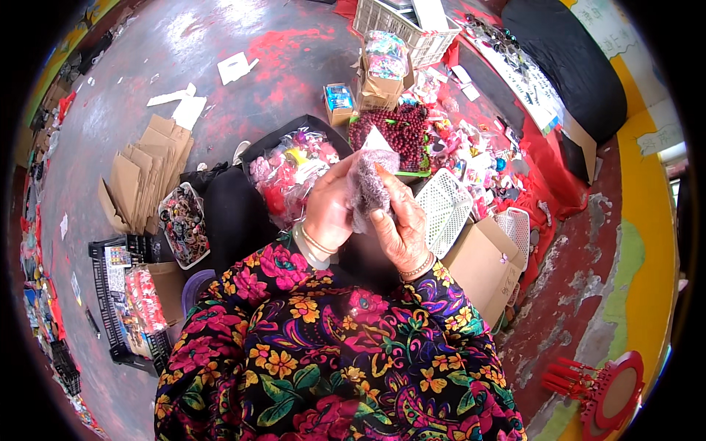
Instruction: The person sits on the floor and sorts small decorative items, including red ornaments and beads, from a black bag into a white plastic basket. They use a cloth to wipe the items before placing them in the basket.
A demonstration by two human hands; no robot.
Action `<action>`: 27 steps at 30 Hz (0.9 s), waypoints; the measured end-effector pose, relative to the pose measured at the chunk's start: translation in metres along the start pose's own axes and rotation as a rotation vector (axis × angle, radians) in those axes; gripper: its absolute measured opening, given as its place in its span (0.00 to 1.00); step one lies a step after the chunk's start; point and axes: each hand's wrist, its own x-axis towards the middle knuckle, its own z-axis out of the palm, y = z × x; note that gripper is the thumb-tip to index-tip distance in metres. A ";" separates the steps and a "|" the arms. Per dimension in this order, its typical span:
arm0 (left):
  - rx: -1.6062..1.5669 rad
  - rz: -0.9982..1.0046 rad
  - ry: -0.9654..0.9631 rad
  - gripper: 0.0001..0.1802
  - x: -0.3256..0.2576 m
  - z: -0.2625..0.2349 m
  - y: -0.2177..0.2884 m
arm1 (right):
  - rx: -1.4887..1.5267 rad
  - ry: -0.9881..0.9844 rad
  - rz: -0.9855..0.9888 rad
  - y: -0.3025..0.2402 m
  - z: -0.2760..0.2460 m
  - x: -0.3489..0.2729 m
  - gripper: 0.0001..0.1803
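Both hands meet just above picture centre, the left hand (329,209) and right hand (397,220) each with its grip pinching a fuzzy mauve pompom (370,184) with a white card tag, beads tray (393,132) at twelve o'clock; seemingly fitting the tag, needing steady fingertips.

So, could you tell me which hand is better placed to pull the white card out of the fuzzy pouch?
Probably the right hand: its fingertips sit nearest the card.

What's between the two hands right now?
In the head view, a fuzzy purple-grey piece sits between the left hand and right hand, both gripping it.
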 end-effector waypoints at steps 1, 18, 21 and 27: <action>-0.124 -0.050 -0.012 0.22 0.000 0.004 0.006 | -0.076 -0.014 -0.062 0.003 -0.002 -0.001 0.26; -0.257 -0.201 -0.089 0.23 -0.003 -0.008 -0.004 | -0.333 0.084 0.038 0.005 0.013 0.013 0.25; -0.266 -0.170 -0.163 0.27 0.000 -0.006 -0.002 | -0.066 0.175 0.134 0.020 0.013 0.009 0.24; -0.374 -0.161 -0.248 0.33 -0.001 -0.009 0.002 | 0.684 0.407 0.615 0.035 -0.016 -0.007 0.18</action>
